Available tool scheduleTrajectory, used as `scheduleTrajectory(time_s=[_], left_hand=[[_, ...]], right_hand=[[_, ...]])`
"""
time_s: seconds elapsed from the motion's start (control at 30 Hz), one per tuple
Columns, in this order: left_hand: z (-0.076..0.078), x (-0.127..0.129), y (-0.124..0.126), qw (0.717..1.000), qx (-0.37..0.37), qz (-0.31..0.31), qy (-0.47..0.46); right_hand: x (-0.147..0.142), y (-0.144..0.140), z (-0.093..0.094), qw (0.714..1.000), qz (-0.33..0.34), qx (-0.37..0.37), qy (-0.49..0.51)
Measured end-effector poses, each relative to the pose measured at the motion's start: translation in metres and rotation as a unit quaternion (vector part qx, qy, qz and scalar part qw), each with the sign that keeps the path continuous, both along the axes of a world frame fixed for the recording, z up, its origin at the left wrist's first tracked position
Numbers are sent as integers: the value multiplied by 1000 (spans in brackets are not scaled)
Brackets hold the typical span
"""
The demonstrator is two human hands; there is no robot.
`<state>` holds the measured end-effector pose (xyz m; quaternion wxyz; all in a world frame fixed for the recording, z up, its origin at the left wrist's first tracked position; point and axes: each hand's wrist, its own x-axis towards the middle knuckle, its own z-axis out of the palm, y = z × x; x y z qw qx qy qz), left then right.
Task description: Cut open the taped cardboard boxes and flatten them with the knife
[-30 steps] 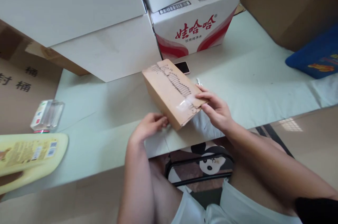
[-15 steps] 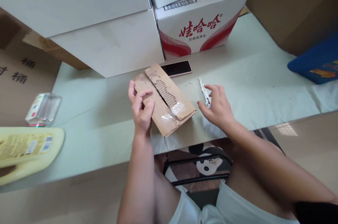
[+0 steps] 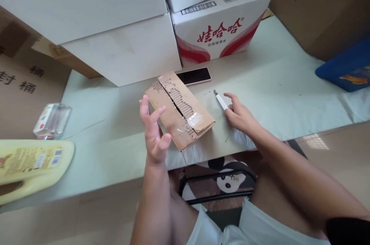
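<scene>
A small brown cardboard box (image 3: 199, 104) lies slantwise on the table in front of me. Torn, ridged patches and bits of clear tape mark its top, and a narrow slit runs along the seam. My left hand (image 3: 154, 133) is just left of the box with fingers and thumb spread, holding nothing. My right hand (image 3: 241, 114), to the right of the box, grips a white utility knife (image 3: 221, 101) between thumb and fingers. Its index finger is stretched out, and the knife's blade end points up and left, away from me.
A phone (image 3: 194, 76) lies behind the box, before a red-and-white carton (image 3: 214, 41) and stacked white boxes (image 3: 121, 50). At left are a clear plastic bottle (image 3: 53, 121) and a yellow jug (image 3: 37, 164). A blue container (image 3: 347, 69) stands at right on the pale green tablecloth (image 3: 110, 129).
My right hand has taken hold of the utility knife, which lay on the table, and turned it. My left hand has opened and come away from the box.
</scene>
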<state>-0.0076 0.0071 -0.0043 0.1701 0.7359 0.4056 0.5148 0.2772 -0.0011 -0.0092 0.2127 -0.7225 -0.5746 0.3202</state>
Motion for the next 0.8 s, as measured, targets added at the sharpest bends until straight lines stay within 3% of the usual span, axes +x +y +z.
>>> scheduleTrajectory(time_s=[0.13,0.23,0.57,0.67,0.8], left_hand=[[4,14,-24,994,68,-48,77],[-1,30,-33,988,100,-12,119],[-1,43,-26,979,161,30,123],[-4,44,-24,978,169,36,121],[-12,47,-17,975,195,47,94]], right_hand=[[-5,-1,-6,995,2,70,69],[-9,-2,-10,989,6,109,96],[-16,-14,3,952,-27,247,176],[-14,-22,11,920,-61,297,247],[-13,-40,35,841,-67,387,374]])
